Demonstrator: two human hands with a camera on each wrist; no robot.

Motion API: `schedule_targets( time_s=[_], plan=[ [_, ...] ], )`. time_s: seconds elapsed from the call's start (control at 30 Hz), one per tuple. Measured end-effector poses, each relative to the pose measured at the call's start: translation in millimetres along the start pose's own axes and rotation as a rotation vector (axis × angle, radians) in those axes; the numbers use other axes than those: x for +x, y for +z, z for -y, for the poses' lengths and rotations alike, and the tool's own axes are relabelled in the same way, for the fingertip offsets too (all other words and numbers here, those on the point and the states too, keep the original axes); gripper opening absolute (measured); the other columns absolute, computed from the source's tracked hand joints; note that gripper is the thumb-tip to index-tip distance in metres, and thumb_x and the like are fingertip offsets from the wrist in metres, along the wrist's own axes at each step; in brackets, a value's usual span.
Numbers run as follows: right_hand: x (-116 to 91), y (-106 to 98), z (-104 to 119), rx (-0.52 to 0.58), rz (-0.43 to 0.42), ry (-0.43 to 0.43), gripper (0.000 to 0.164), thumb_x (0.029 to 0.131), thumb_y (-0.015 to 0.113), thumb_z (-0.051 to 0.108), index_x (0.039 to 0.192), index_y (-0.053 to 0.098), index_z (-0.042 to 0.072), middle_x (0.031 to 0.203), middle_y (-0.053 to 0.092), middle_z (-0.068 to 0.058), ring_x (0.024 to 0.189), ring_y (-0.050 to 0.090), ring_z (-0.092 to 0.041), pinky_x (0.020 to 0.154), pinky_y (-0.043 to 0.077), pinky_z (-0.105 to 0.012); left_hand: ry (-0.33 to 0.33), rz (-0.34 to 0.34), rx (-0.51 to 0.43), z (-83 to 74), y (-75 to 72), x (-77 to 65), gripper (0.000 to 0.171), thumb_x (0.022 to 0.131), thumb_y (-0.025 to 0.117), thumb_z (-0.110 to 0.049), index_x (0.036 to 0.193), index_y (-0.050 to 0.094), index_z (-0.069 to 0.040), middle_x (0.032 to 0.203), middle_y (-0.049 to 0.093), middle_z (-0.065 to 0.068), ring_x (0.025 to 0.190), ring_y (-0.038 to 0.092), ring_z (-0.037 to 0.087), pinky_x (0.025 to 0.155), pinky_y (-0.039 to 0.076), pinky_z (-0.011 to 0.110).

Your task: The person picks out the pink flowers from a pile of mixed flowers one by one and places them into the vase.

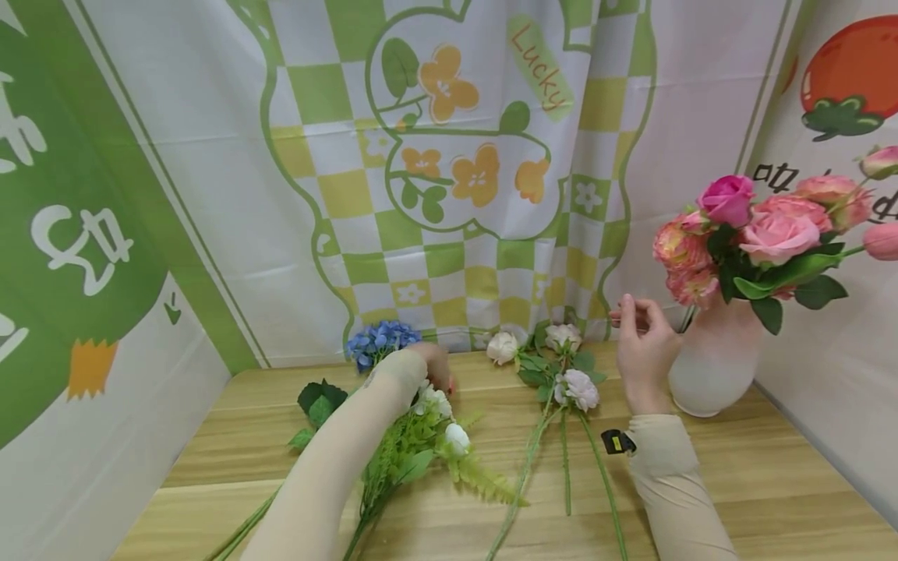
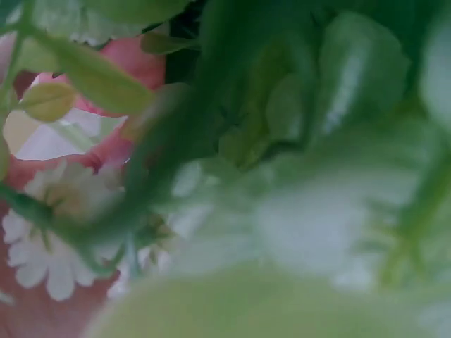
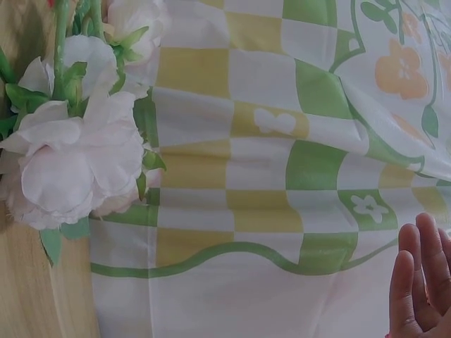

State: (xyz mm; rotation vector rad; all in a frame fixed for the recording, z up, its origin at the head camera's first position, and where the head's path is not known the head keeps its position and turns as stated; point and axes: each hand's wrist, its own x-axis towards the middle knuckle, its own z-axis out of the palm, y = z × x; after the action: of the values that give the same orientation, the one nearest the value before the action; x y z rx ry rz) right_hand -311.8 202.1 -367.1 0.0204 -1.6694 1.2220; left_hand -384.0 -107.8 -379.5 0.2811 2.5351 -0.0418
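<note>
My left hand [image 1: 435, 365] reaches down among the white flowers [image 1: 435, 401] at the top of a leafy green bunch; its fingertips are mostly hidden. In the left wrist view, part of that hand's fingers [image 2: 137, 63] shows behind blurred leaves and a small white daisy-like bloom [image 2: 56, 271]. I cannot tell whether it grips a stem. My right hand [image 1: 647, 354] is raised beside the vase [image 1: 722, 358], holding nothing, with its fingers [image 3: 431, 246] extended in the right wrist view. Pale pink flowers [image 1: 578, 389] on long stems lie to its left.
Pink roses [image 1: 779, 234] and other blooms fill the vase at the right. Blue hydrangea [image 1: 382, 341] lies at the back, and dark green leaves [image 1: 321, 401] lie left of my left arm. A checked cloth [image 1: 449, 288] hangs behind the wooden table [image 1: 786, 483].
</note>
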Motion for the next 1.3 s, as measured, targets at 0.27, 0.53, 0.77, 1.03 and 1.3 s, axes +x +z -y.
schedule_targets(
  time_s=[0.27, 0.53, 0.77, 1.03, 1.3],
  plan=[
    [-1.5, -1.3, 3.1, -0.005, 0.019, -0.003, 0.037, 0.094, 0.057, 0.037, 0.088, 0.067, 0.002, 0.076, 0.072, -0.013, 0.061, 0.059, 0.011, 0.055, 0.044, -0.004, 0.071, -0.040, -0.242, 5.0, -13.2, 1.9, 0.030, 0.076, 0.075, -0.027, 0.053, 0.062, -0.013, 0.047, 0.048, -0.004, 0.040, 0.032, 0.007, 0.042, 0.029, 0.022],
    [-2.2, -1.1, 4.0, -0.017, 0.027, -0.004, 0.035, 0.094, 0.056, 0.036, 0.089, 0.068, 0.003, 0.076, 0.072, -0.011, 0.061, 0.058, 0.009, 0.055, 0.044, -0.004, 0.093, -0.106, -0.383, 8.3, -22.8, -7.7, 0.026, 0.078, 0.074, -0.026, 0.061, 0.060, -0.011, 0.060, 0.052, 0.003, 0.042, 0.030, 0.009, 0.042, 0.027, 0.024],
    [-2.8, -0.3, 2.7, -0.018, 0.025, 0.003, 0.036, 0.094, 0.056, 0.037, 0.090, 0.068, 0.003, 0.077, 0.072, -0.011, 0.061, 0.060, 0.006, 0.055, 0.044, -0.005, 0.174, -0.131, -0.556, 8.3, -32.6, -13.0, 0.022, 0.079, 0.072, -0.022, 0.065, 0.060, -0.011, 0.058, 0.049, 0.001, 0.043, 0.031, 0.007, 0.043, 0.031, 0.021],
    [-2.9, -0.2, 1.4, -0.009, 0.021, -0.001, 0.036, 0.094, 0.057, 0.036, 0.089, 0.068, 0.002, 0.076, 0.072, -0.012, 0.060, 0.060, 0.008, 0.055, 0.044, -0.004, 0.218, -0.119, -0.657, 5.8, -37.2, -18.8, 0.026, 0.082, 0.071, -0.021, 0.095, 0.055, -0.006, 0.079, 0.054, 0.003, 0.063, 0.044, 0.014, 0.057, 0.043, 0.025],
    [-1.9, -0.1, -1.3, -0.029, 0.018, -0.015, 0.035, 0.095, 0.057, 0.033, 0.090, 0.068, 0.001, 0.077, 0.072, -0.014, 0.060, 0.057, 0.013, 0.054, 0.043, -0.004, 0.275, -0.128, -0.721, 2.9, -52.9, -24.3, 0.050, 0.076, 0.078, -0.011, 0.118, 0.053, -0.002, 0.098, 0.059, 0.007, 0.076, 0.049, 0.017, 0.064, 0.043, 0.028]
  ],
)
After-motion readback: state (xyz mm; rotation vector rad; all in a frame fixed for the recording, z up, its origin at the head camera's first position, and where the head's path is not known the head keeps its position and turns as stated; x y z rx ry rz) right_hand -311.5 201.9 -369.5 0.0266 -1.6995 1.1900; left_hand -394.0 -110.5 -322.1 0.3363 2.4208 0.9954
